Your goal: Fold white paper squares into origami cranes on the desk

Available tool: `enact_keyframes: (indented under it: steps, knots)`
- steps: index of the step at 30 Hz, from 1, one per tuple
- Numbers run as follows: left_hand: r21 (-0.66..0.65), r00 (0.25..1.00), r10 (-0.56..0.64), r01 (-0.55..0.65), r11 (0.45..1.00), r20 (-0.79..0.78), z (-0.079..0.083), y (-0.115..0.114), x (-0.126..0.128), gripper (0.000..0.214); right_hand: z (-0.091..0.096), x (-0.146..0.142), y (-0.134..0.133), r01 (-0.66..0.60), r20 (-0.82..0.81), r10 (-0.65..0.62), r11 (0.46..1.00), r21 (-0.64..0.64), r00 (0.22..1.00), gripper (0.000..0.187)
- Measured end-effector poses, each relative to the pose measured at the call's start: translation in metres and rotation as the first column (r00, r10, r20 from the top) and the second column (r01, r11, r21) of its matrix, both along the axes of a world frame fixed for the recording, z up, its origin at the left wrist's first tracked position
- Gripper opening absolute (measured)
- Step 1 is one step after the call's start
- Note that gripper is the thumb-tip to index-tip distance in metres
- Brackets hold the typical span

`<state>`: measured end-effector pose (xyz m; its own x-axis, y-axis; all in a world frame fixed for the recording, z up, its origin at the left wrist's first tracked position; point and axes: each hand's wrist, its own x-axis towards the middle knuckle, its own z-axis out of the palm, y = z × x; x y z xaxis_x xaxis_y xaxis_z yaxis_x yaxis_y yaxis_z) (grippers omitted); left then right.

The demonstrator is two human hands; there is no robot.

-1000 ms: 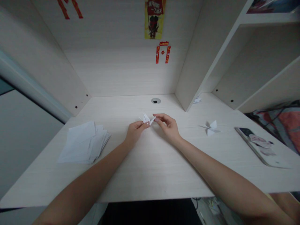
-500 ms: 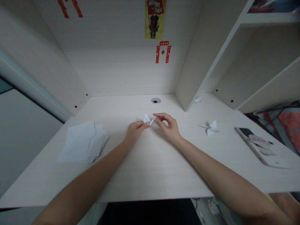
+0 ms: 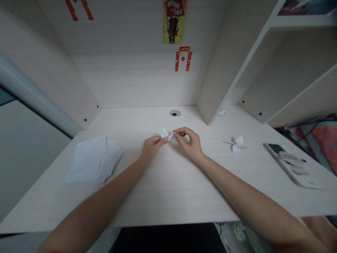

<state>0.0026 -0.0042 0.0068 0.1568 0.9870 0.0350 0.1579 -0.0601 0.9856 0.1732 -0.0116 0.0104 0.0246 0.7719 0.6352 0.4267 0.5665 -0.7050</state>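
A small white folded paper figure (image 3: 165, 134) is held just above the middle of the pale wooden desk (image 3: 168, 189). My left hand (image 3: 152, 146) pinches its lower left part. My right hand (image 3: 189, 142) pinches a pointed tip on its right side between thumb and forefinger. Both forearms reach in from the near edge of the desk.
A loose stack of white paper sheets (image 3: 93, 160) lies at the left. A finished folded paper figure (image 3: 236, 143) sits at the right, another small one (image 3: 221, 112) by the shelf divider. A phone (image 3: 292, 164) lies at the far right. A cable hole (image 3: 175, 113) is behind the hands.
My right hand's fingers have shifted slightly on the paper tip. Otherwise the hands and the folded paper stay in place.
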Motion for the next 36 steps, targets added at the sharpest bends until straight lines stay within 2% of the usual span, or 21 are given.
enact_keyframes:
  steps: [11,18,21,26,31,33,36]
  knots:
    - [0.014,0.999,0.006,-0.005,1.0,-0.049,0.0014,0.0002,-0.0004,0.039,0.0004,-0.0014,-0.0011,0.033,-0.024,-0.032,0.998,0.044,0.999,0.012]
    - [-0.054,1.0,0.007,-0.007,0.999,-0.007,0.0014,-0.0017,0.0027,0.042,0.0029,-0.0034,-0.0045,0.036,-0.058,-0.032,0.996,0.075,0.998,0.01]
    - [-0.04,0.999,0.005,-0.006,0.999,-0.035,-0.0004,-0.0015,0.0023,0.042,0.0024,-0.0038,-0.0049,0.037,-0.064,-0.033,0.997,0.07,0.997,0.01]
    - [0.07,0.996,0.022,-0.017,0.997,-0.082,-0.0012,-0.0016,0.0016,0.035,0.0013,-0.0035,-0.0028,0.021,-0.066,-0.018,0.998,0.056,0.998,0.011]
    - [0.306,0.94,0.26,-0.187,0.933,-0.22,0.0022,-0.0023,-0.0012,0.025,-0.0009,-0.0028,0.0004,-0.031,-0.036,0.032,0.999,0.024,0.999,0.017]
    - [0.353,0.918,0.3,-0.2,0.914,-0.258,0.0035,-0.0027,-0.0024,0.023,-0.0016,-0.0025,0.001,-0.049,-0.034,0.049,0.999,0.021,0.998,0.021]
    - [0.409,0.902,0.316,-0.181,0.894,-0.293,0.0048,-0.0036,-0.0032,0.021,-0.0011,-0.0021,0.0014,-0.053,-0.046,0.053,0.999,0.001,0.998,0.018]
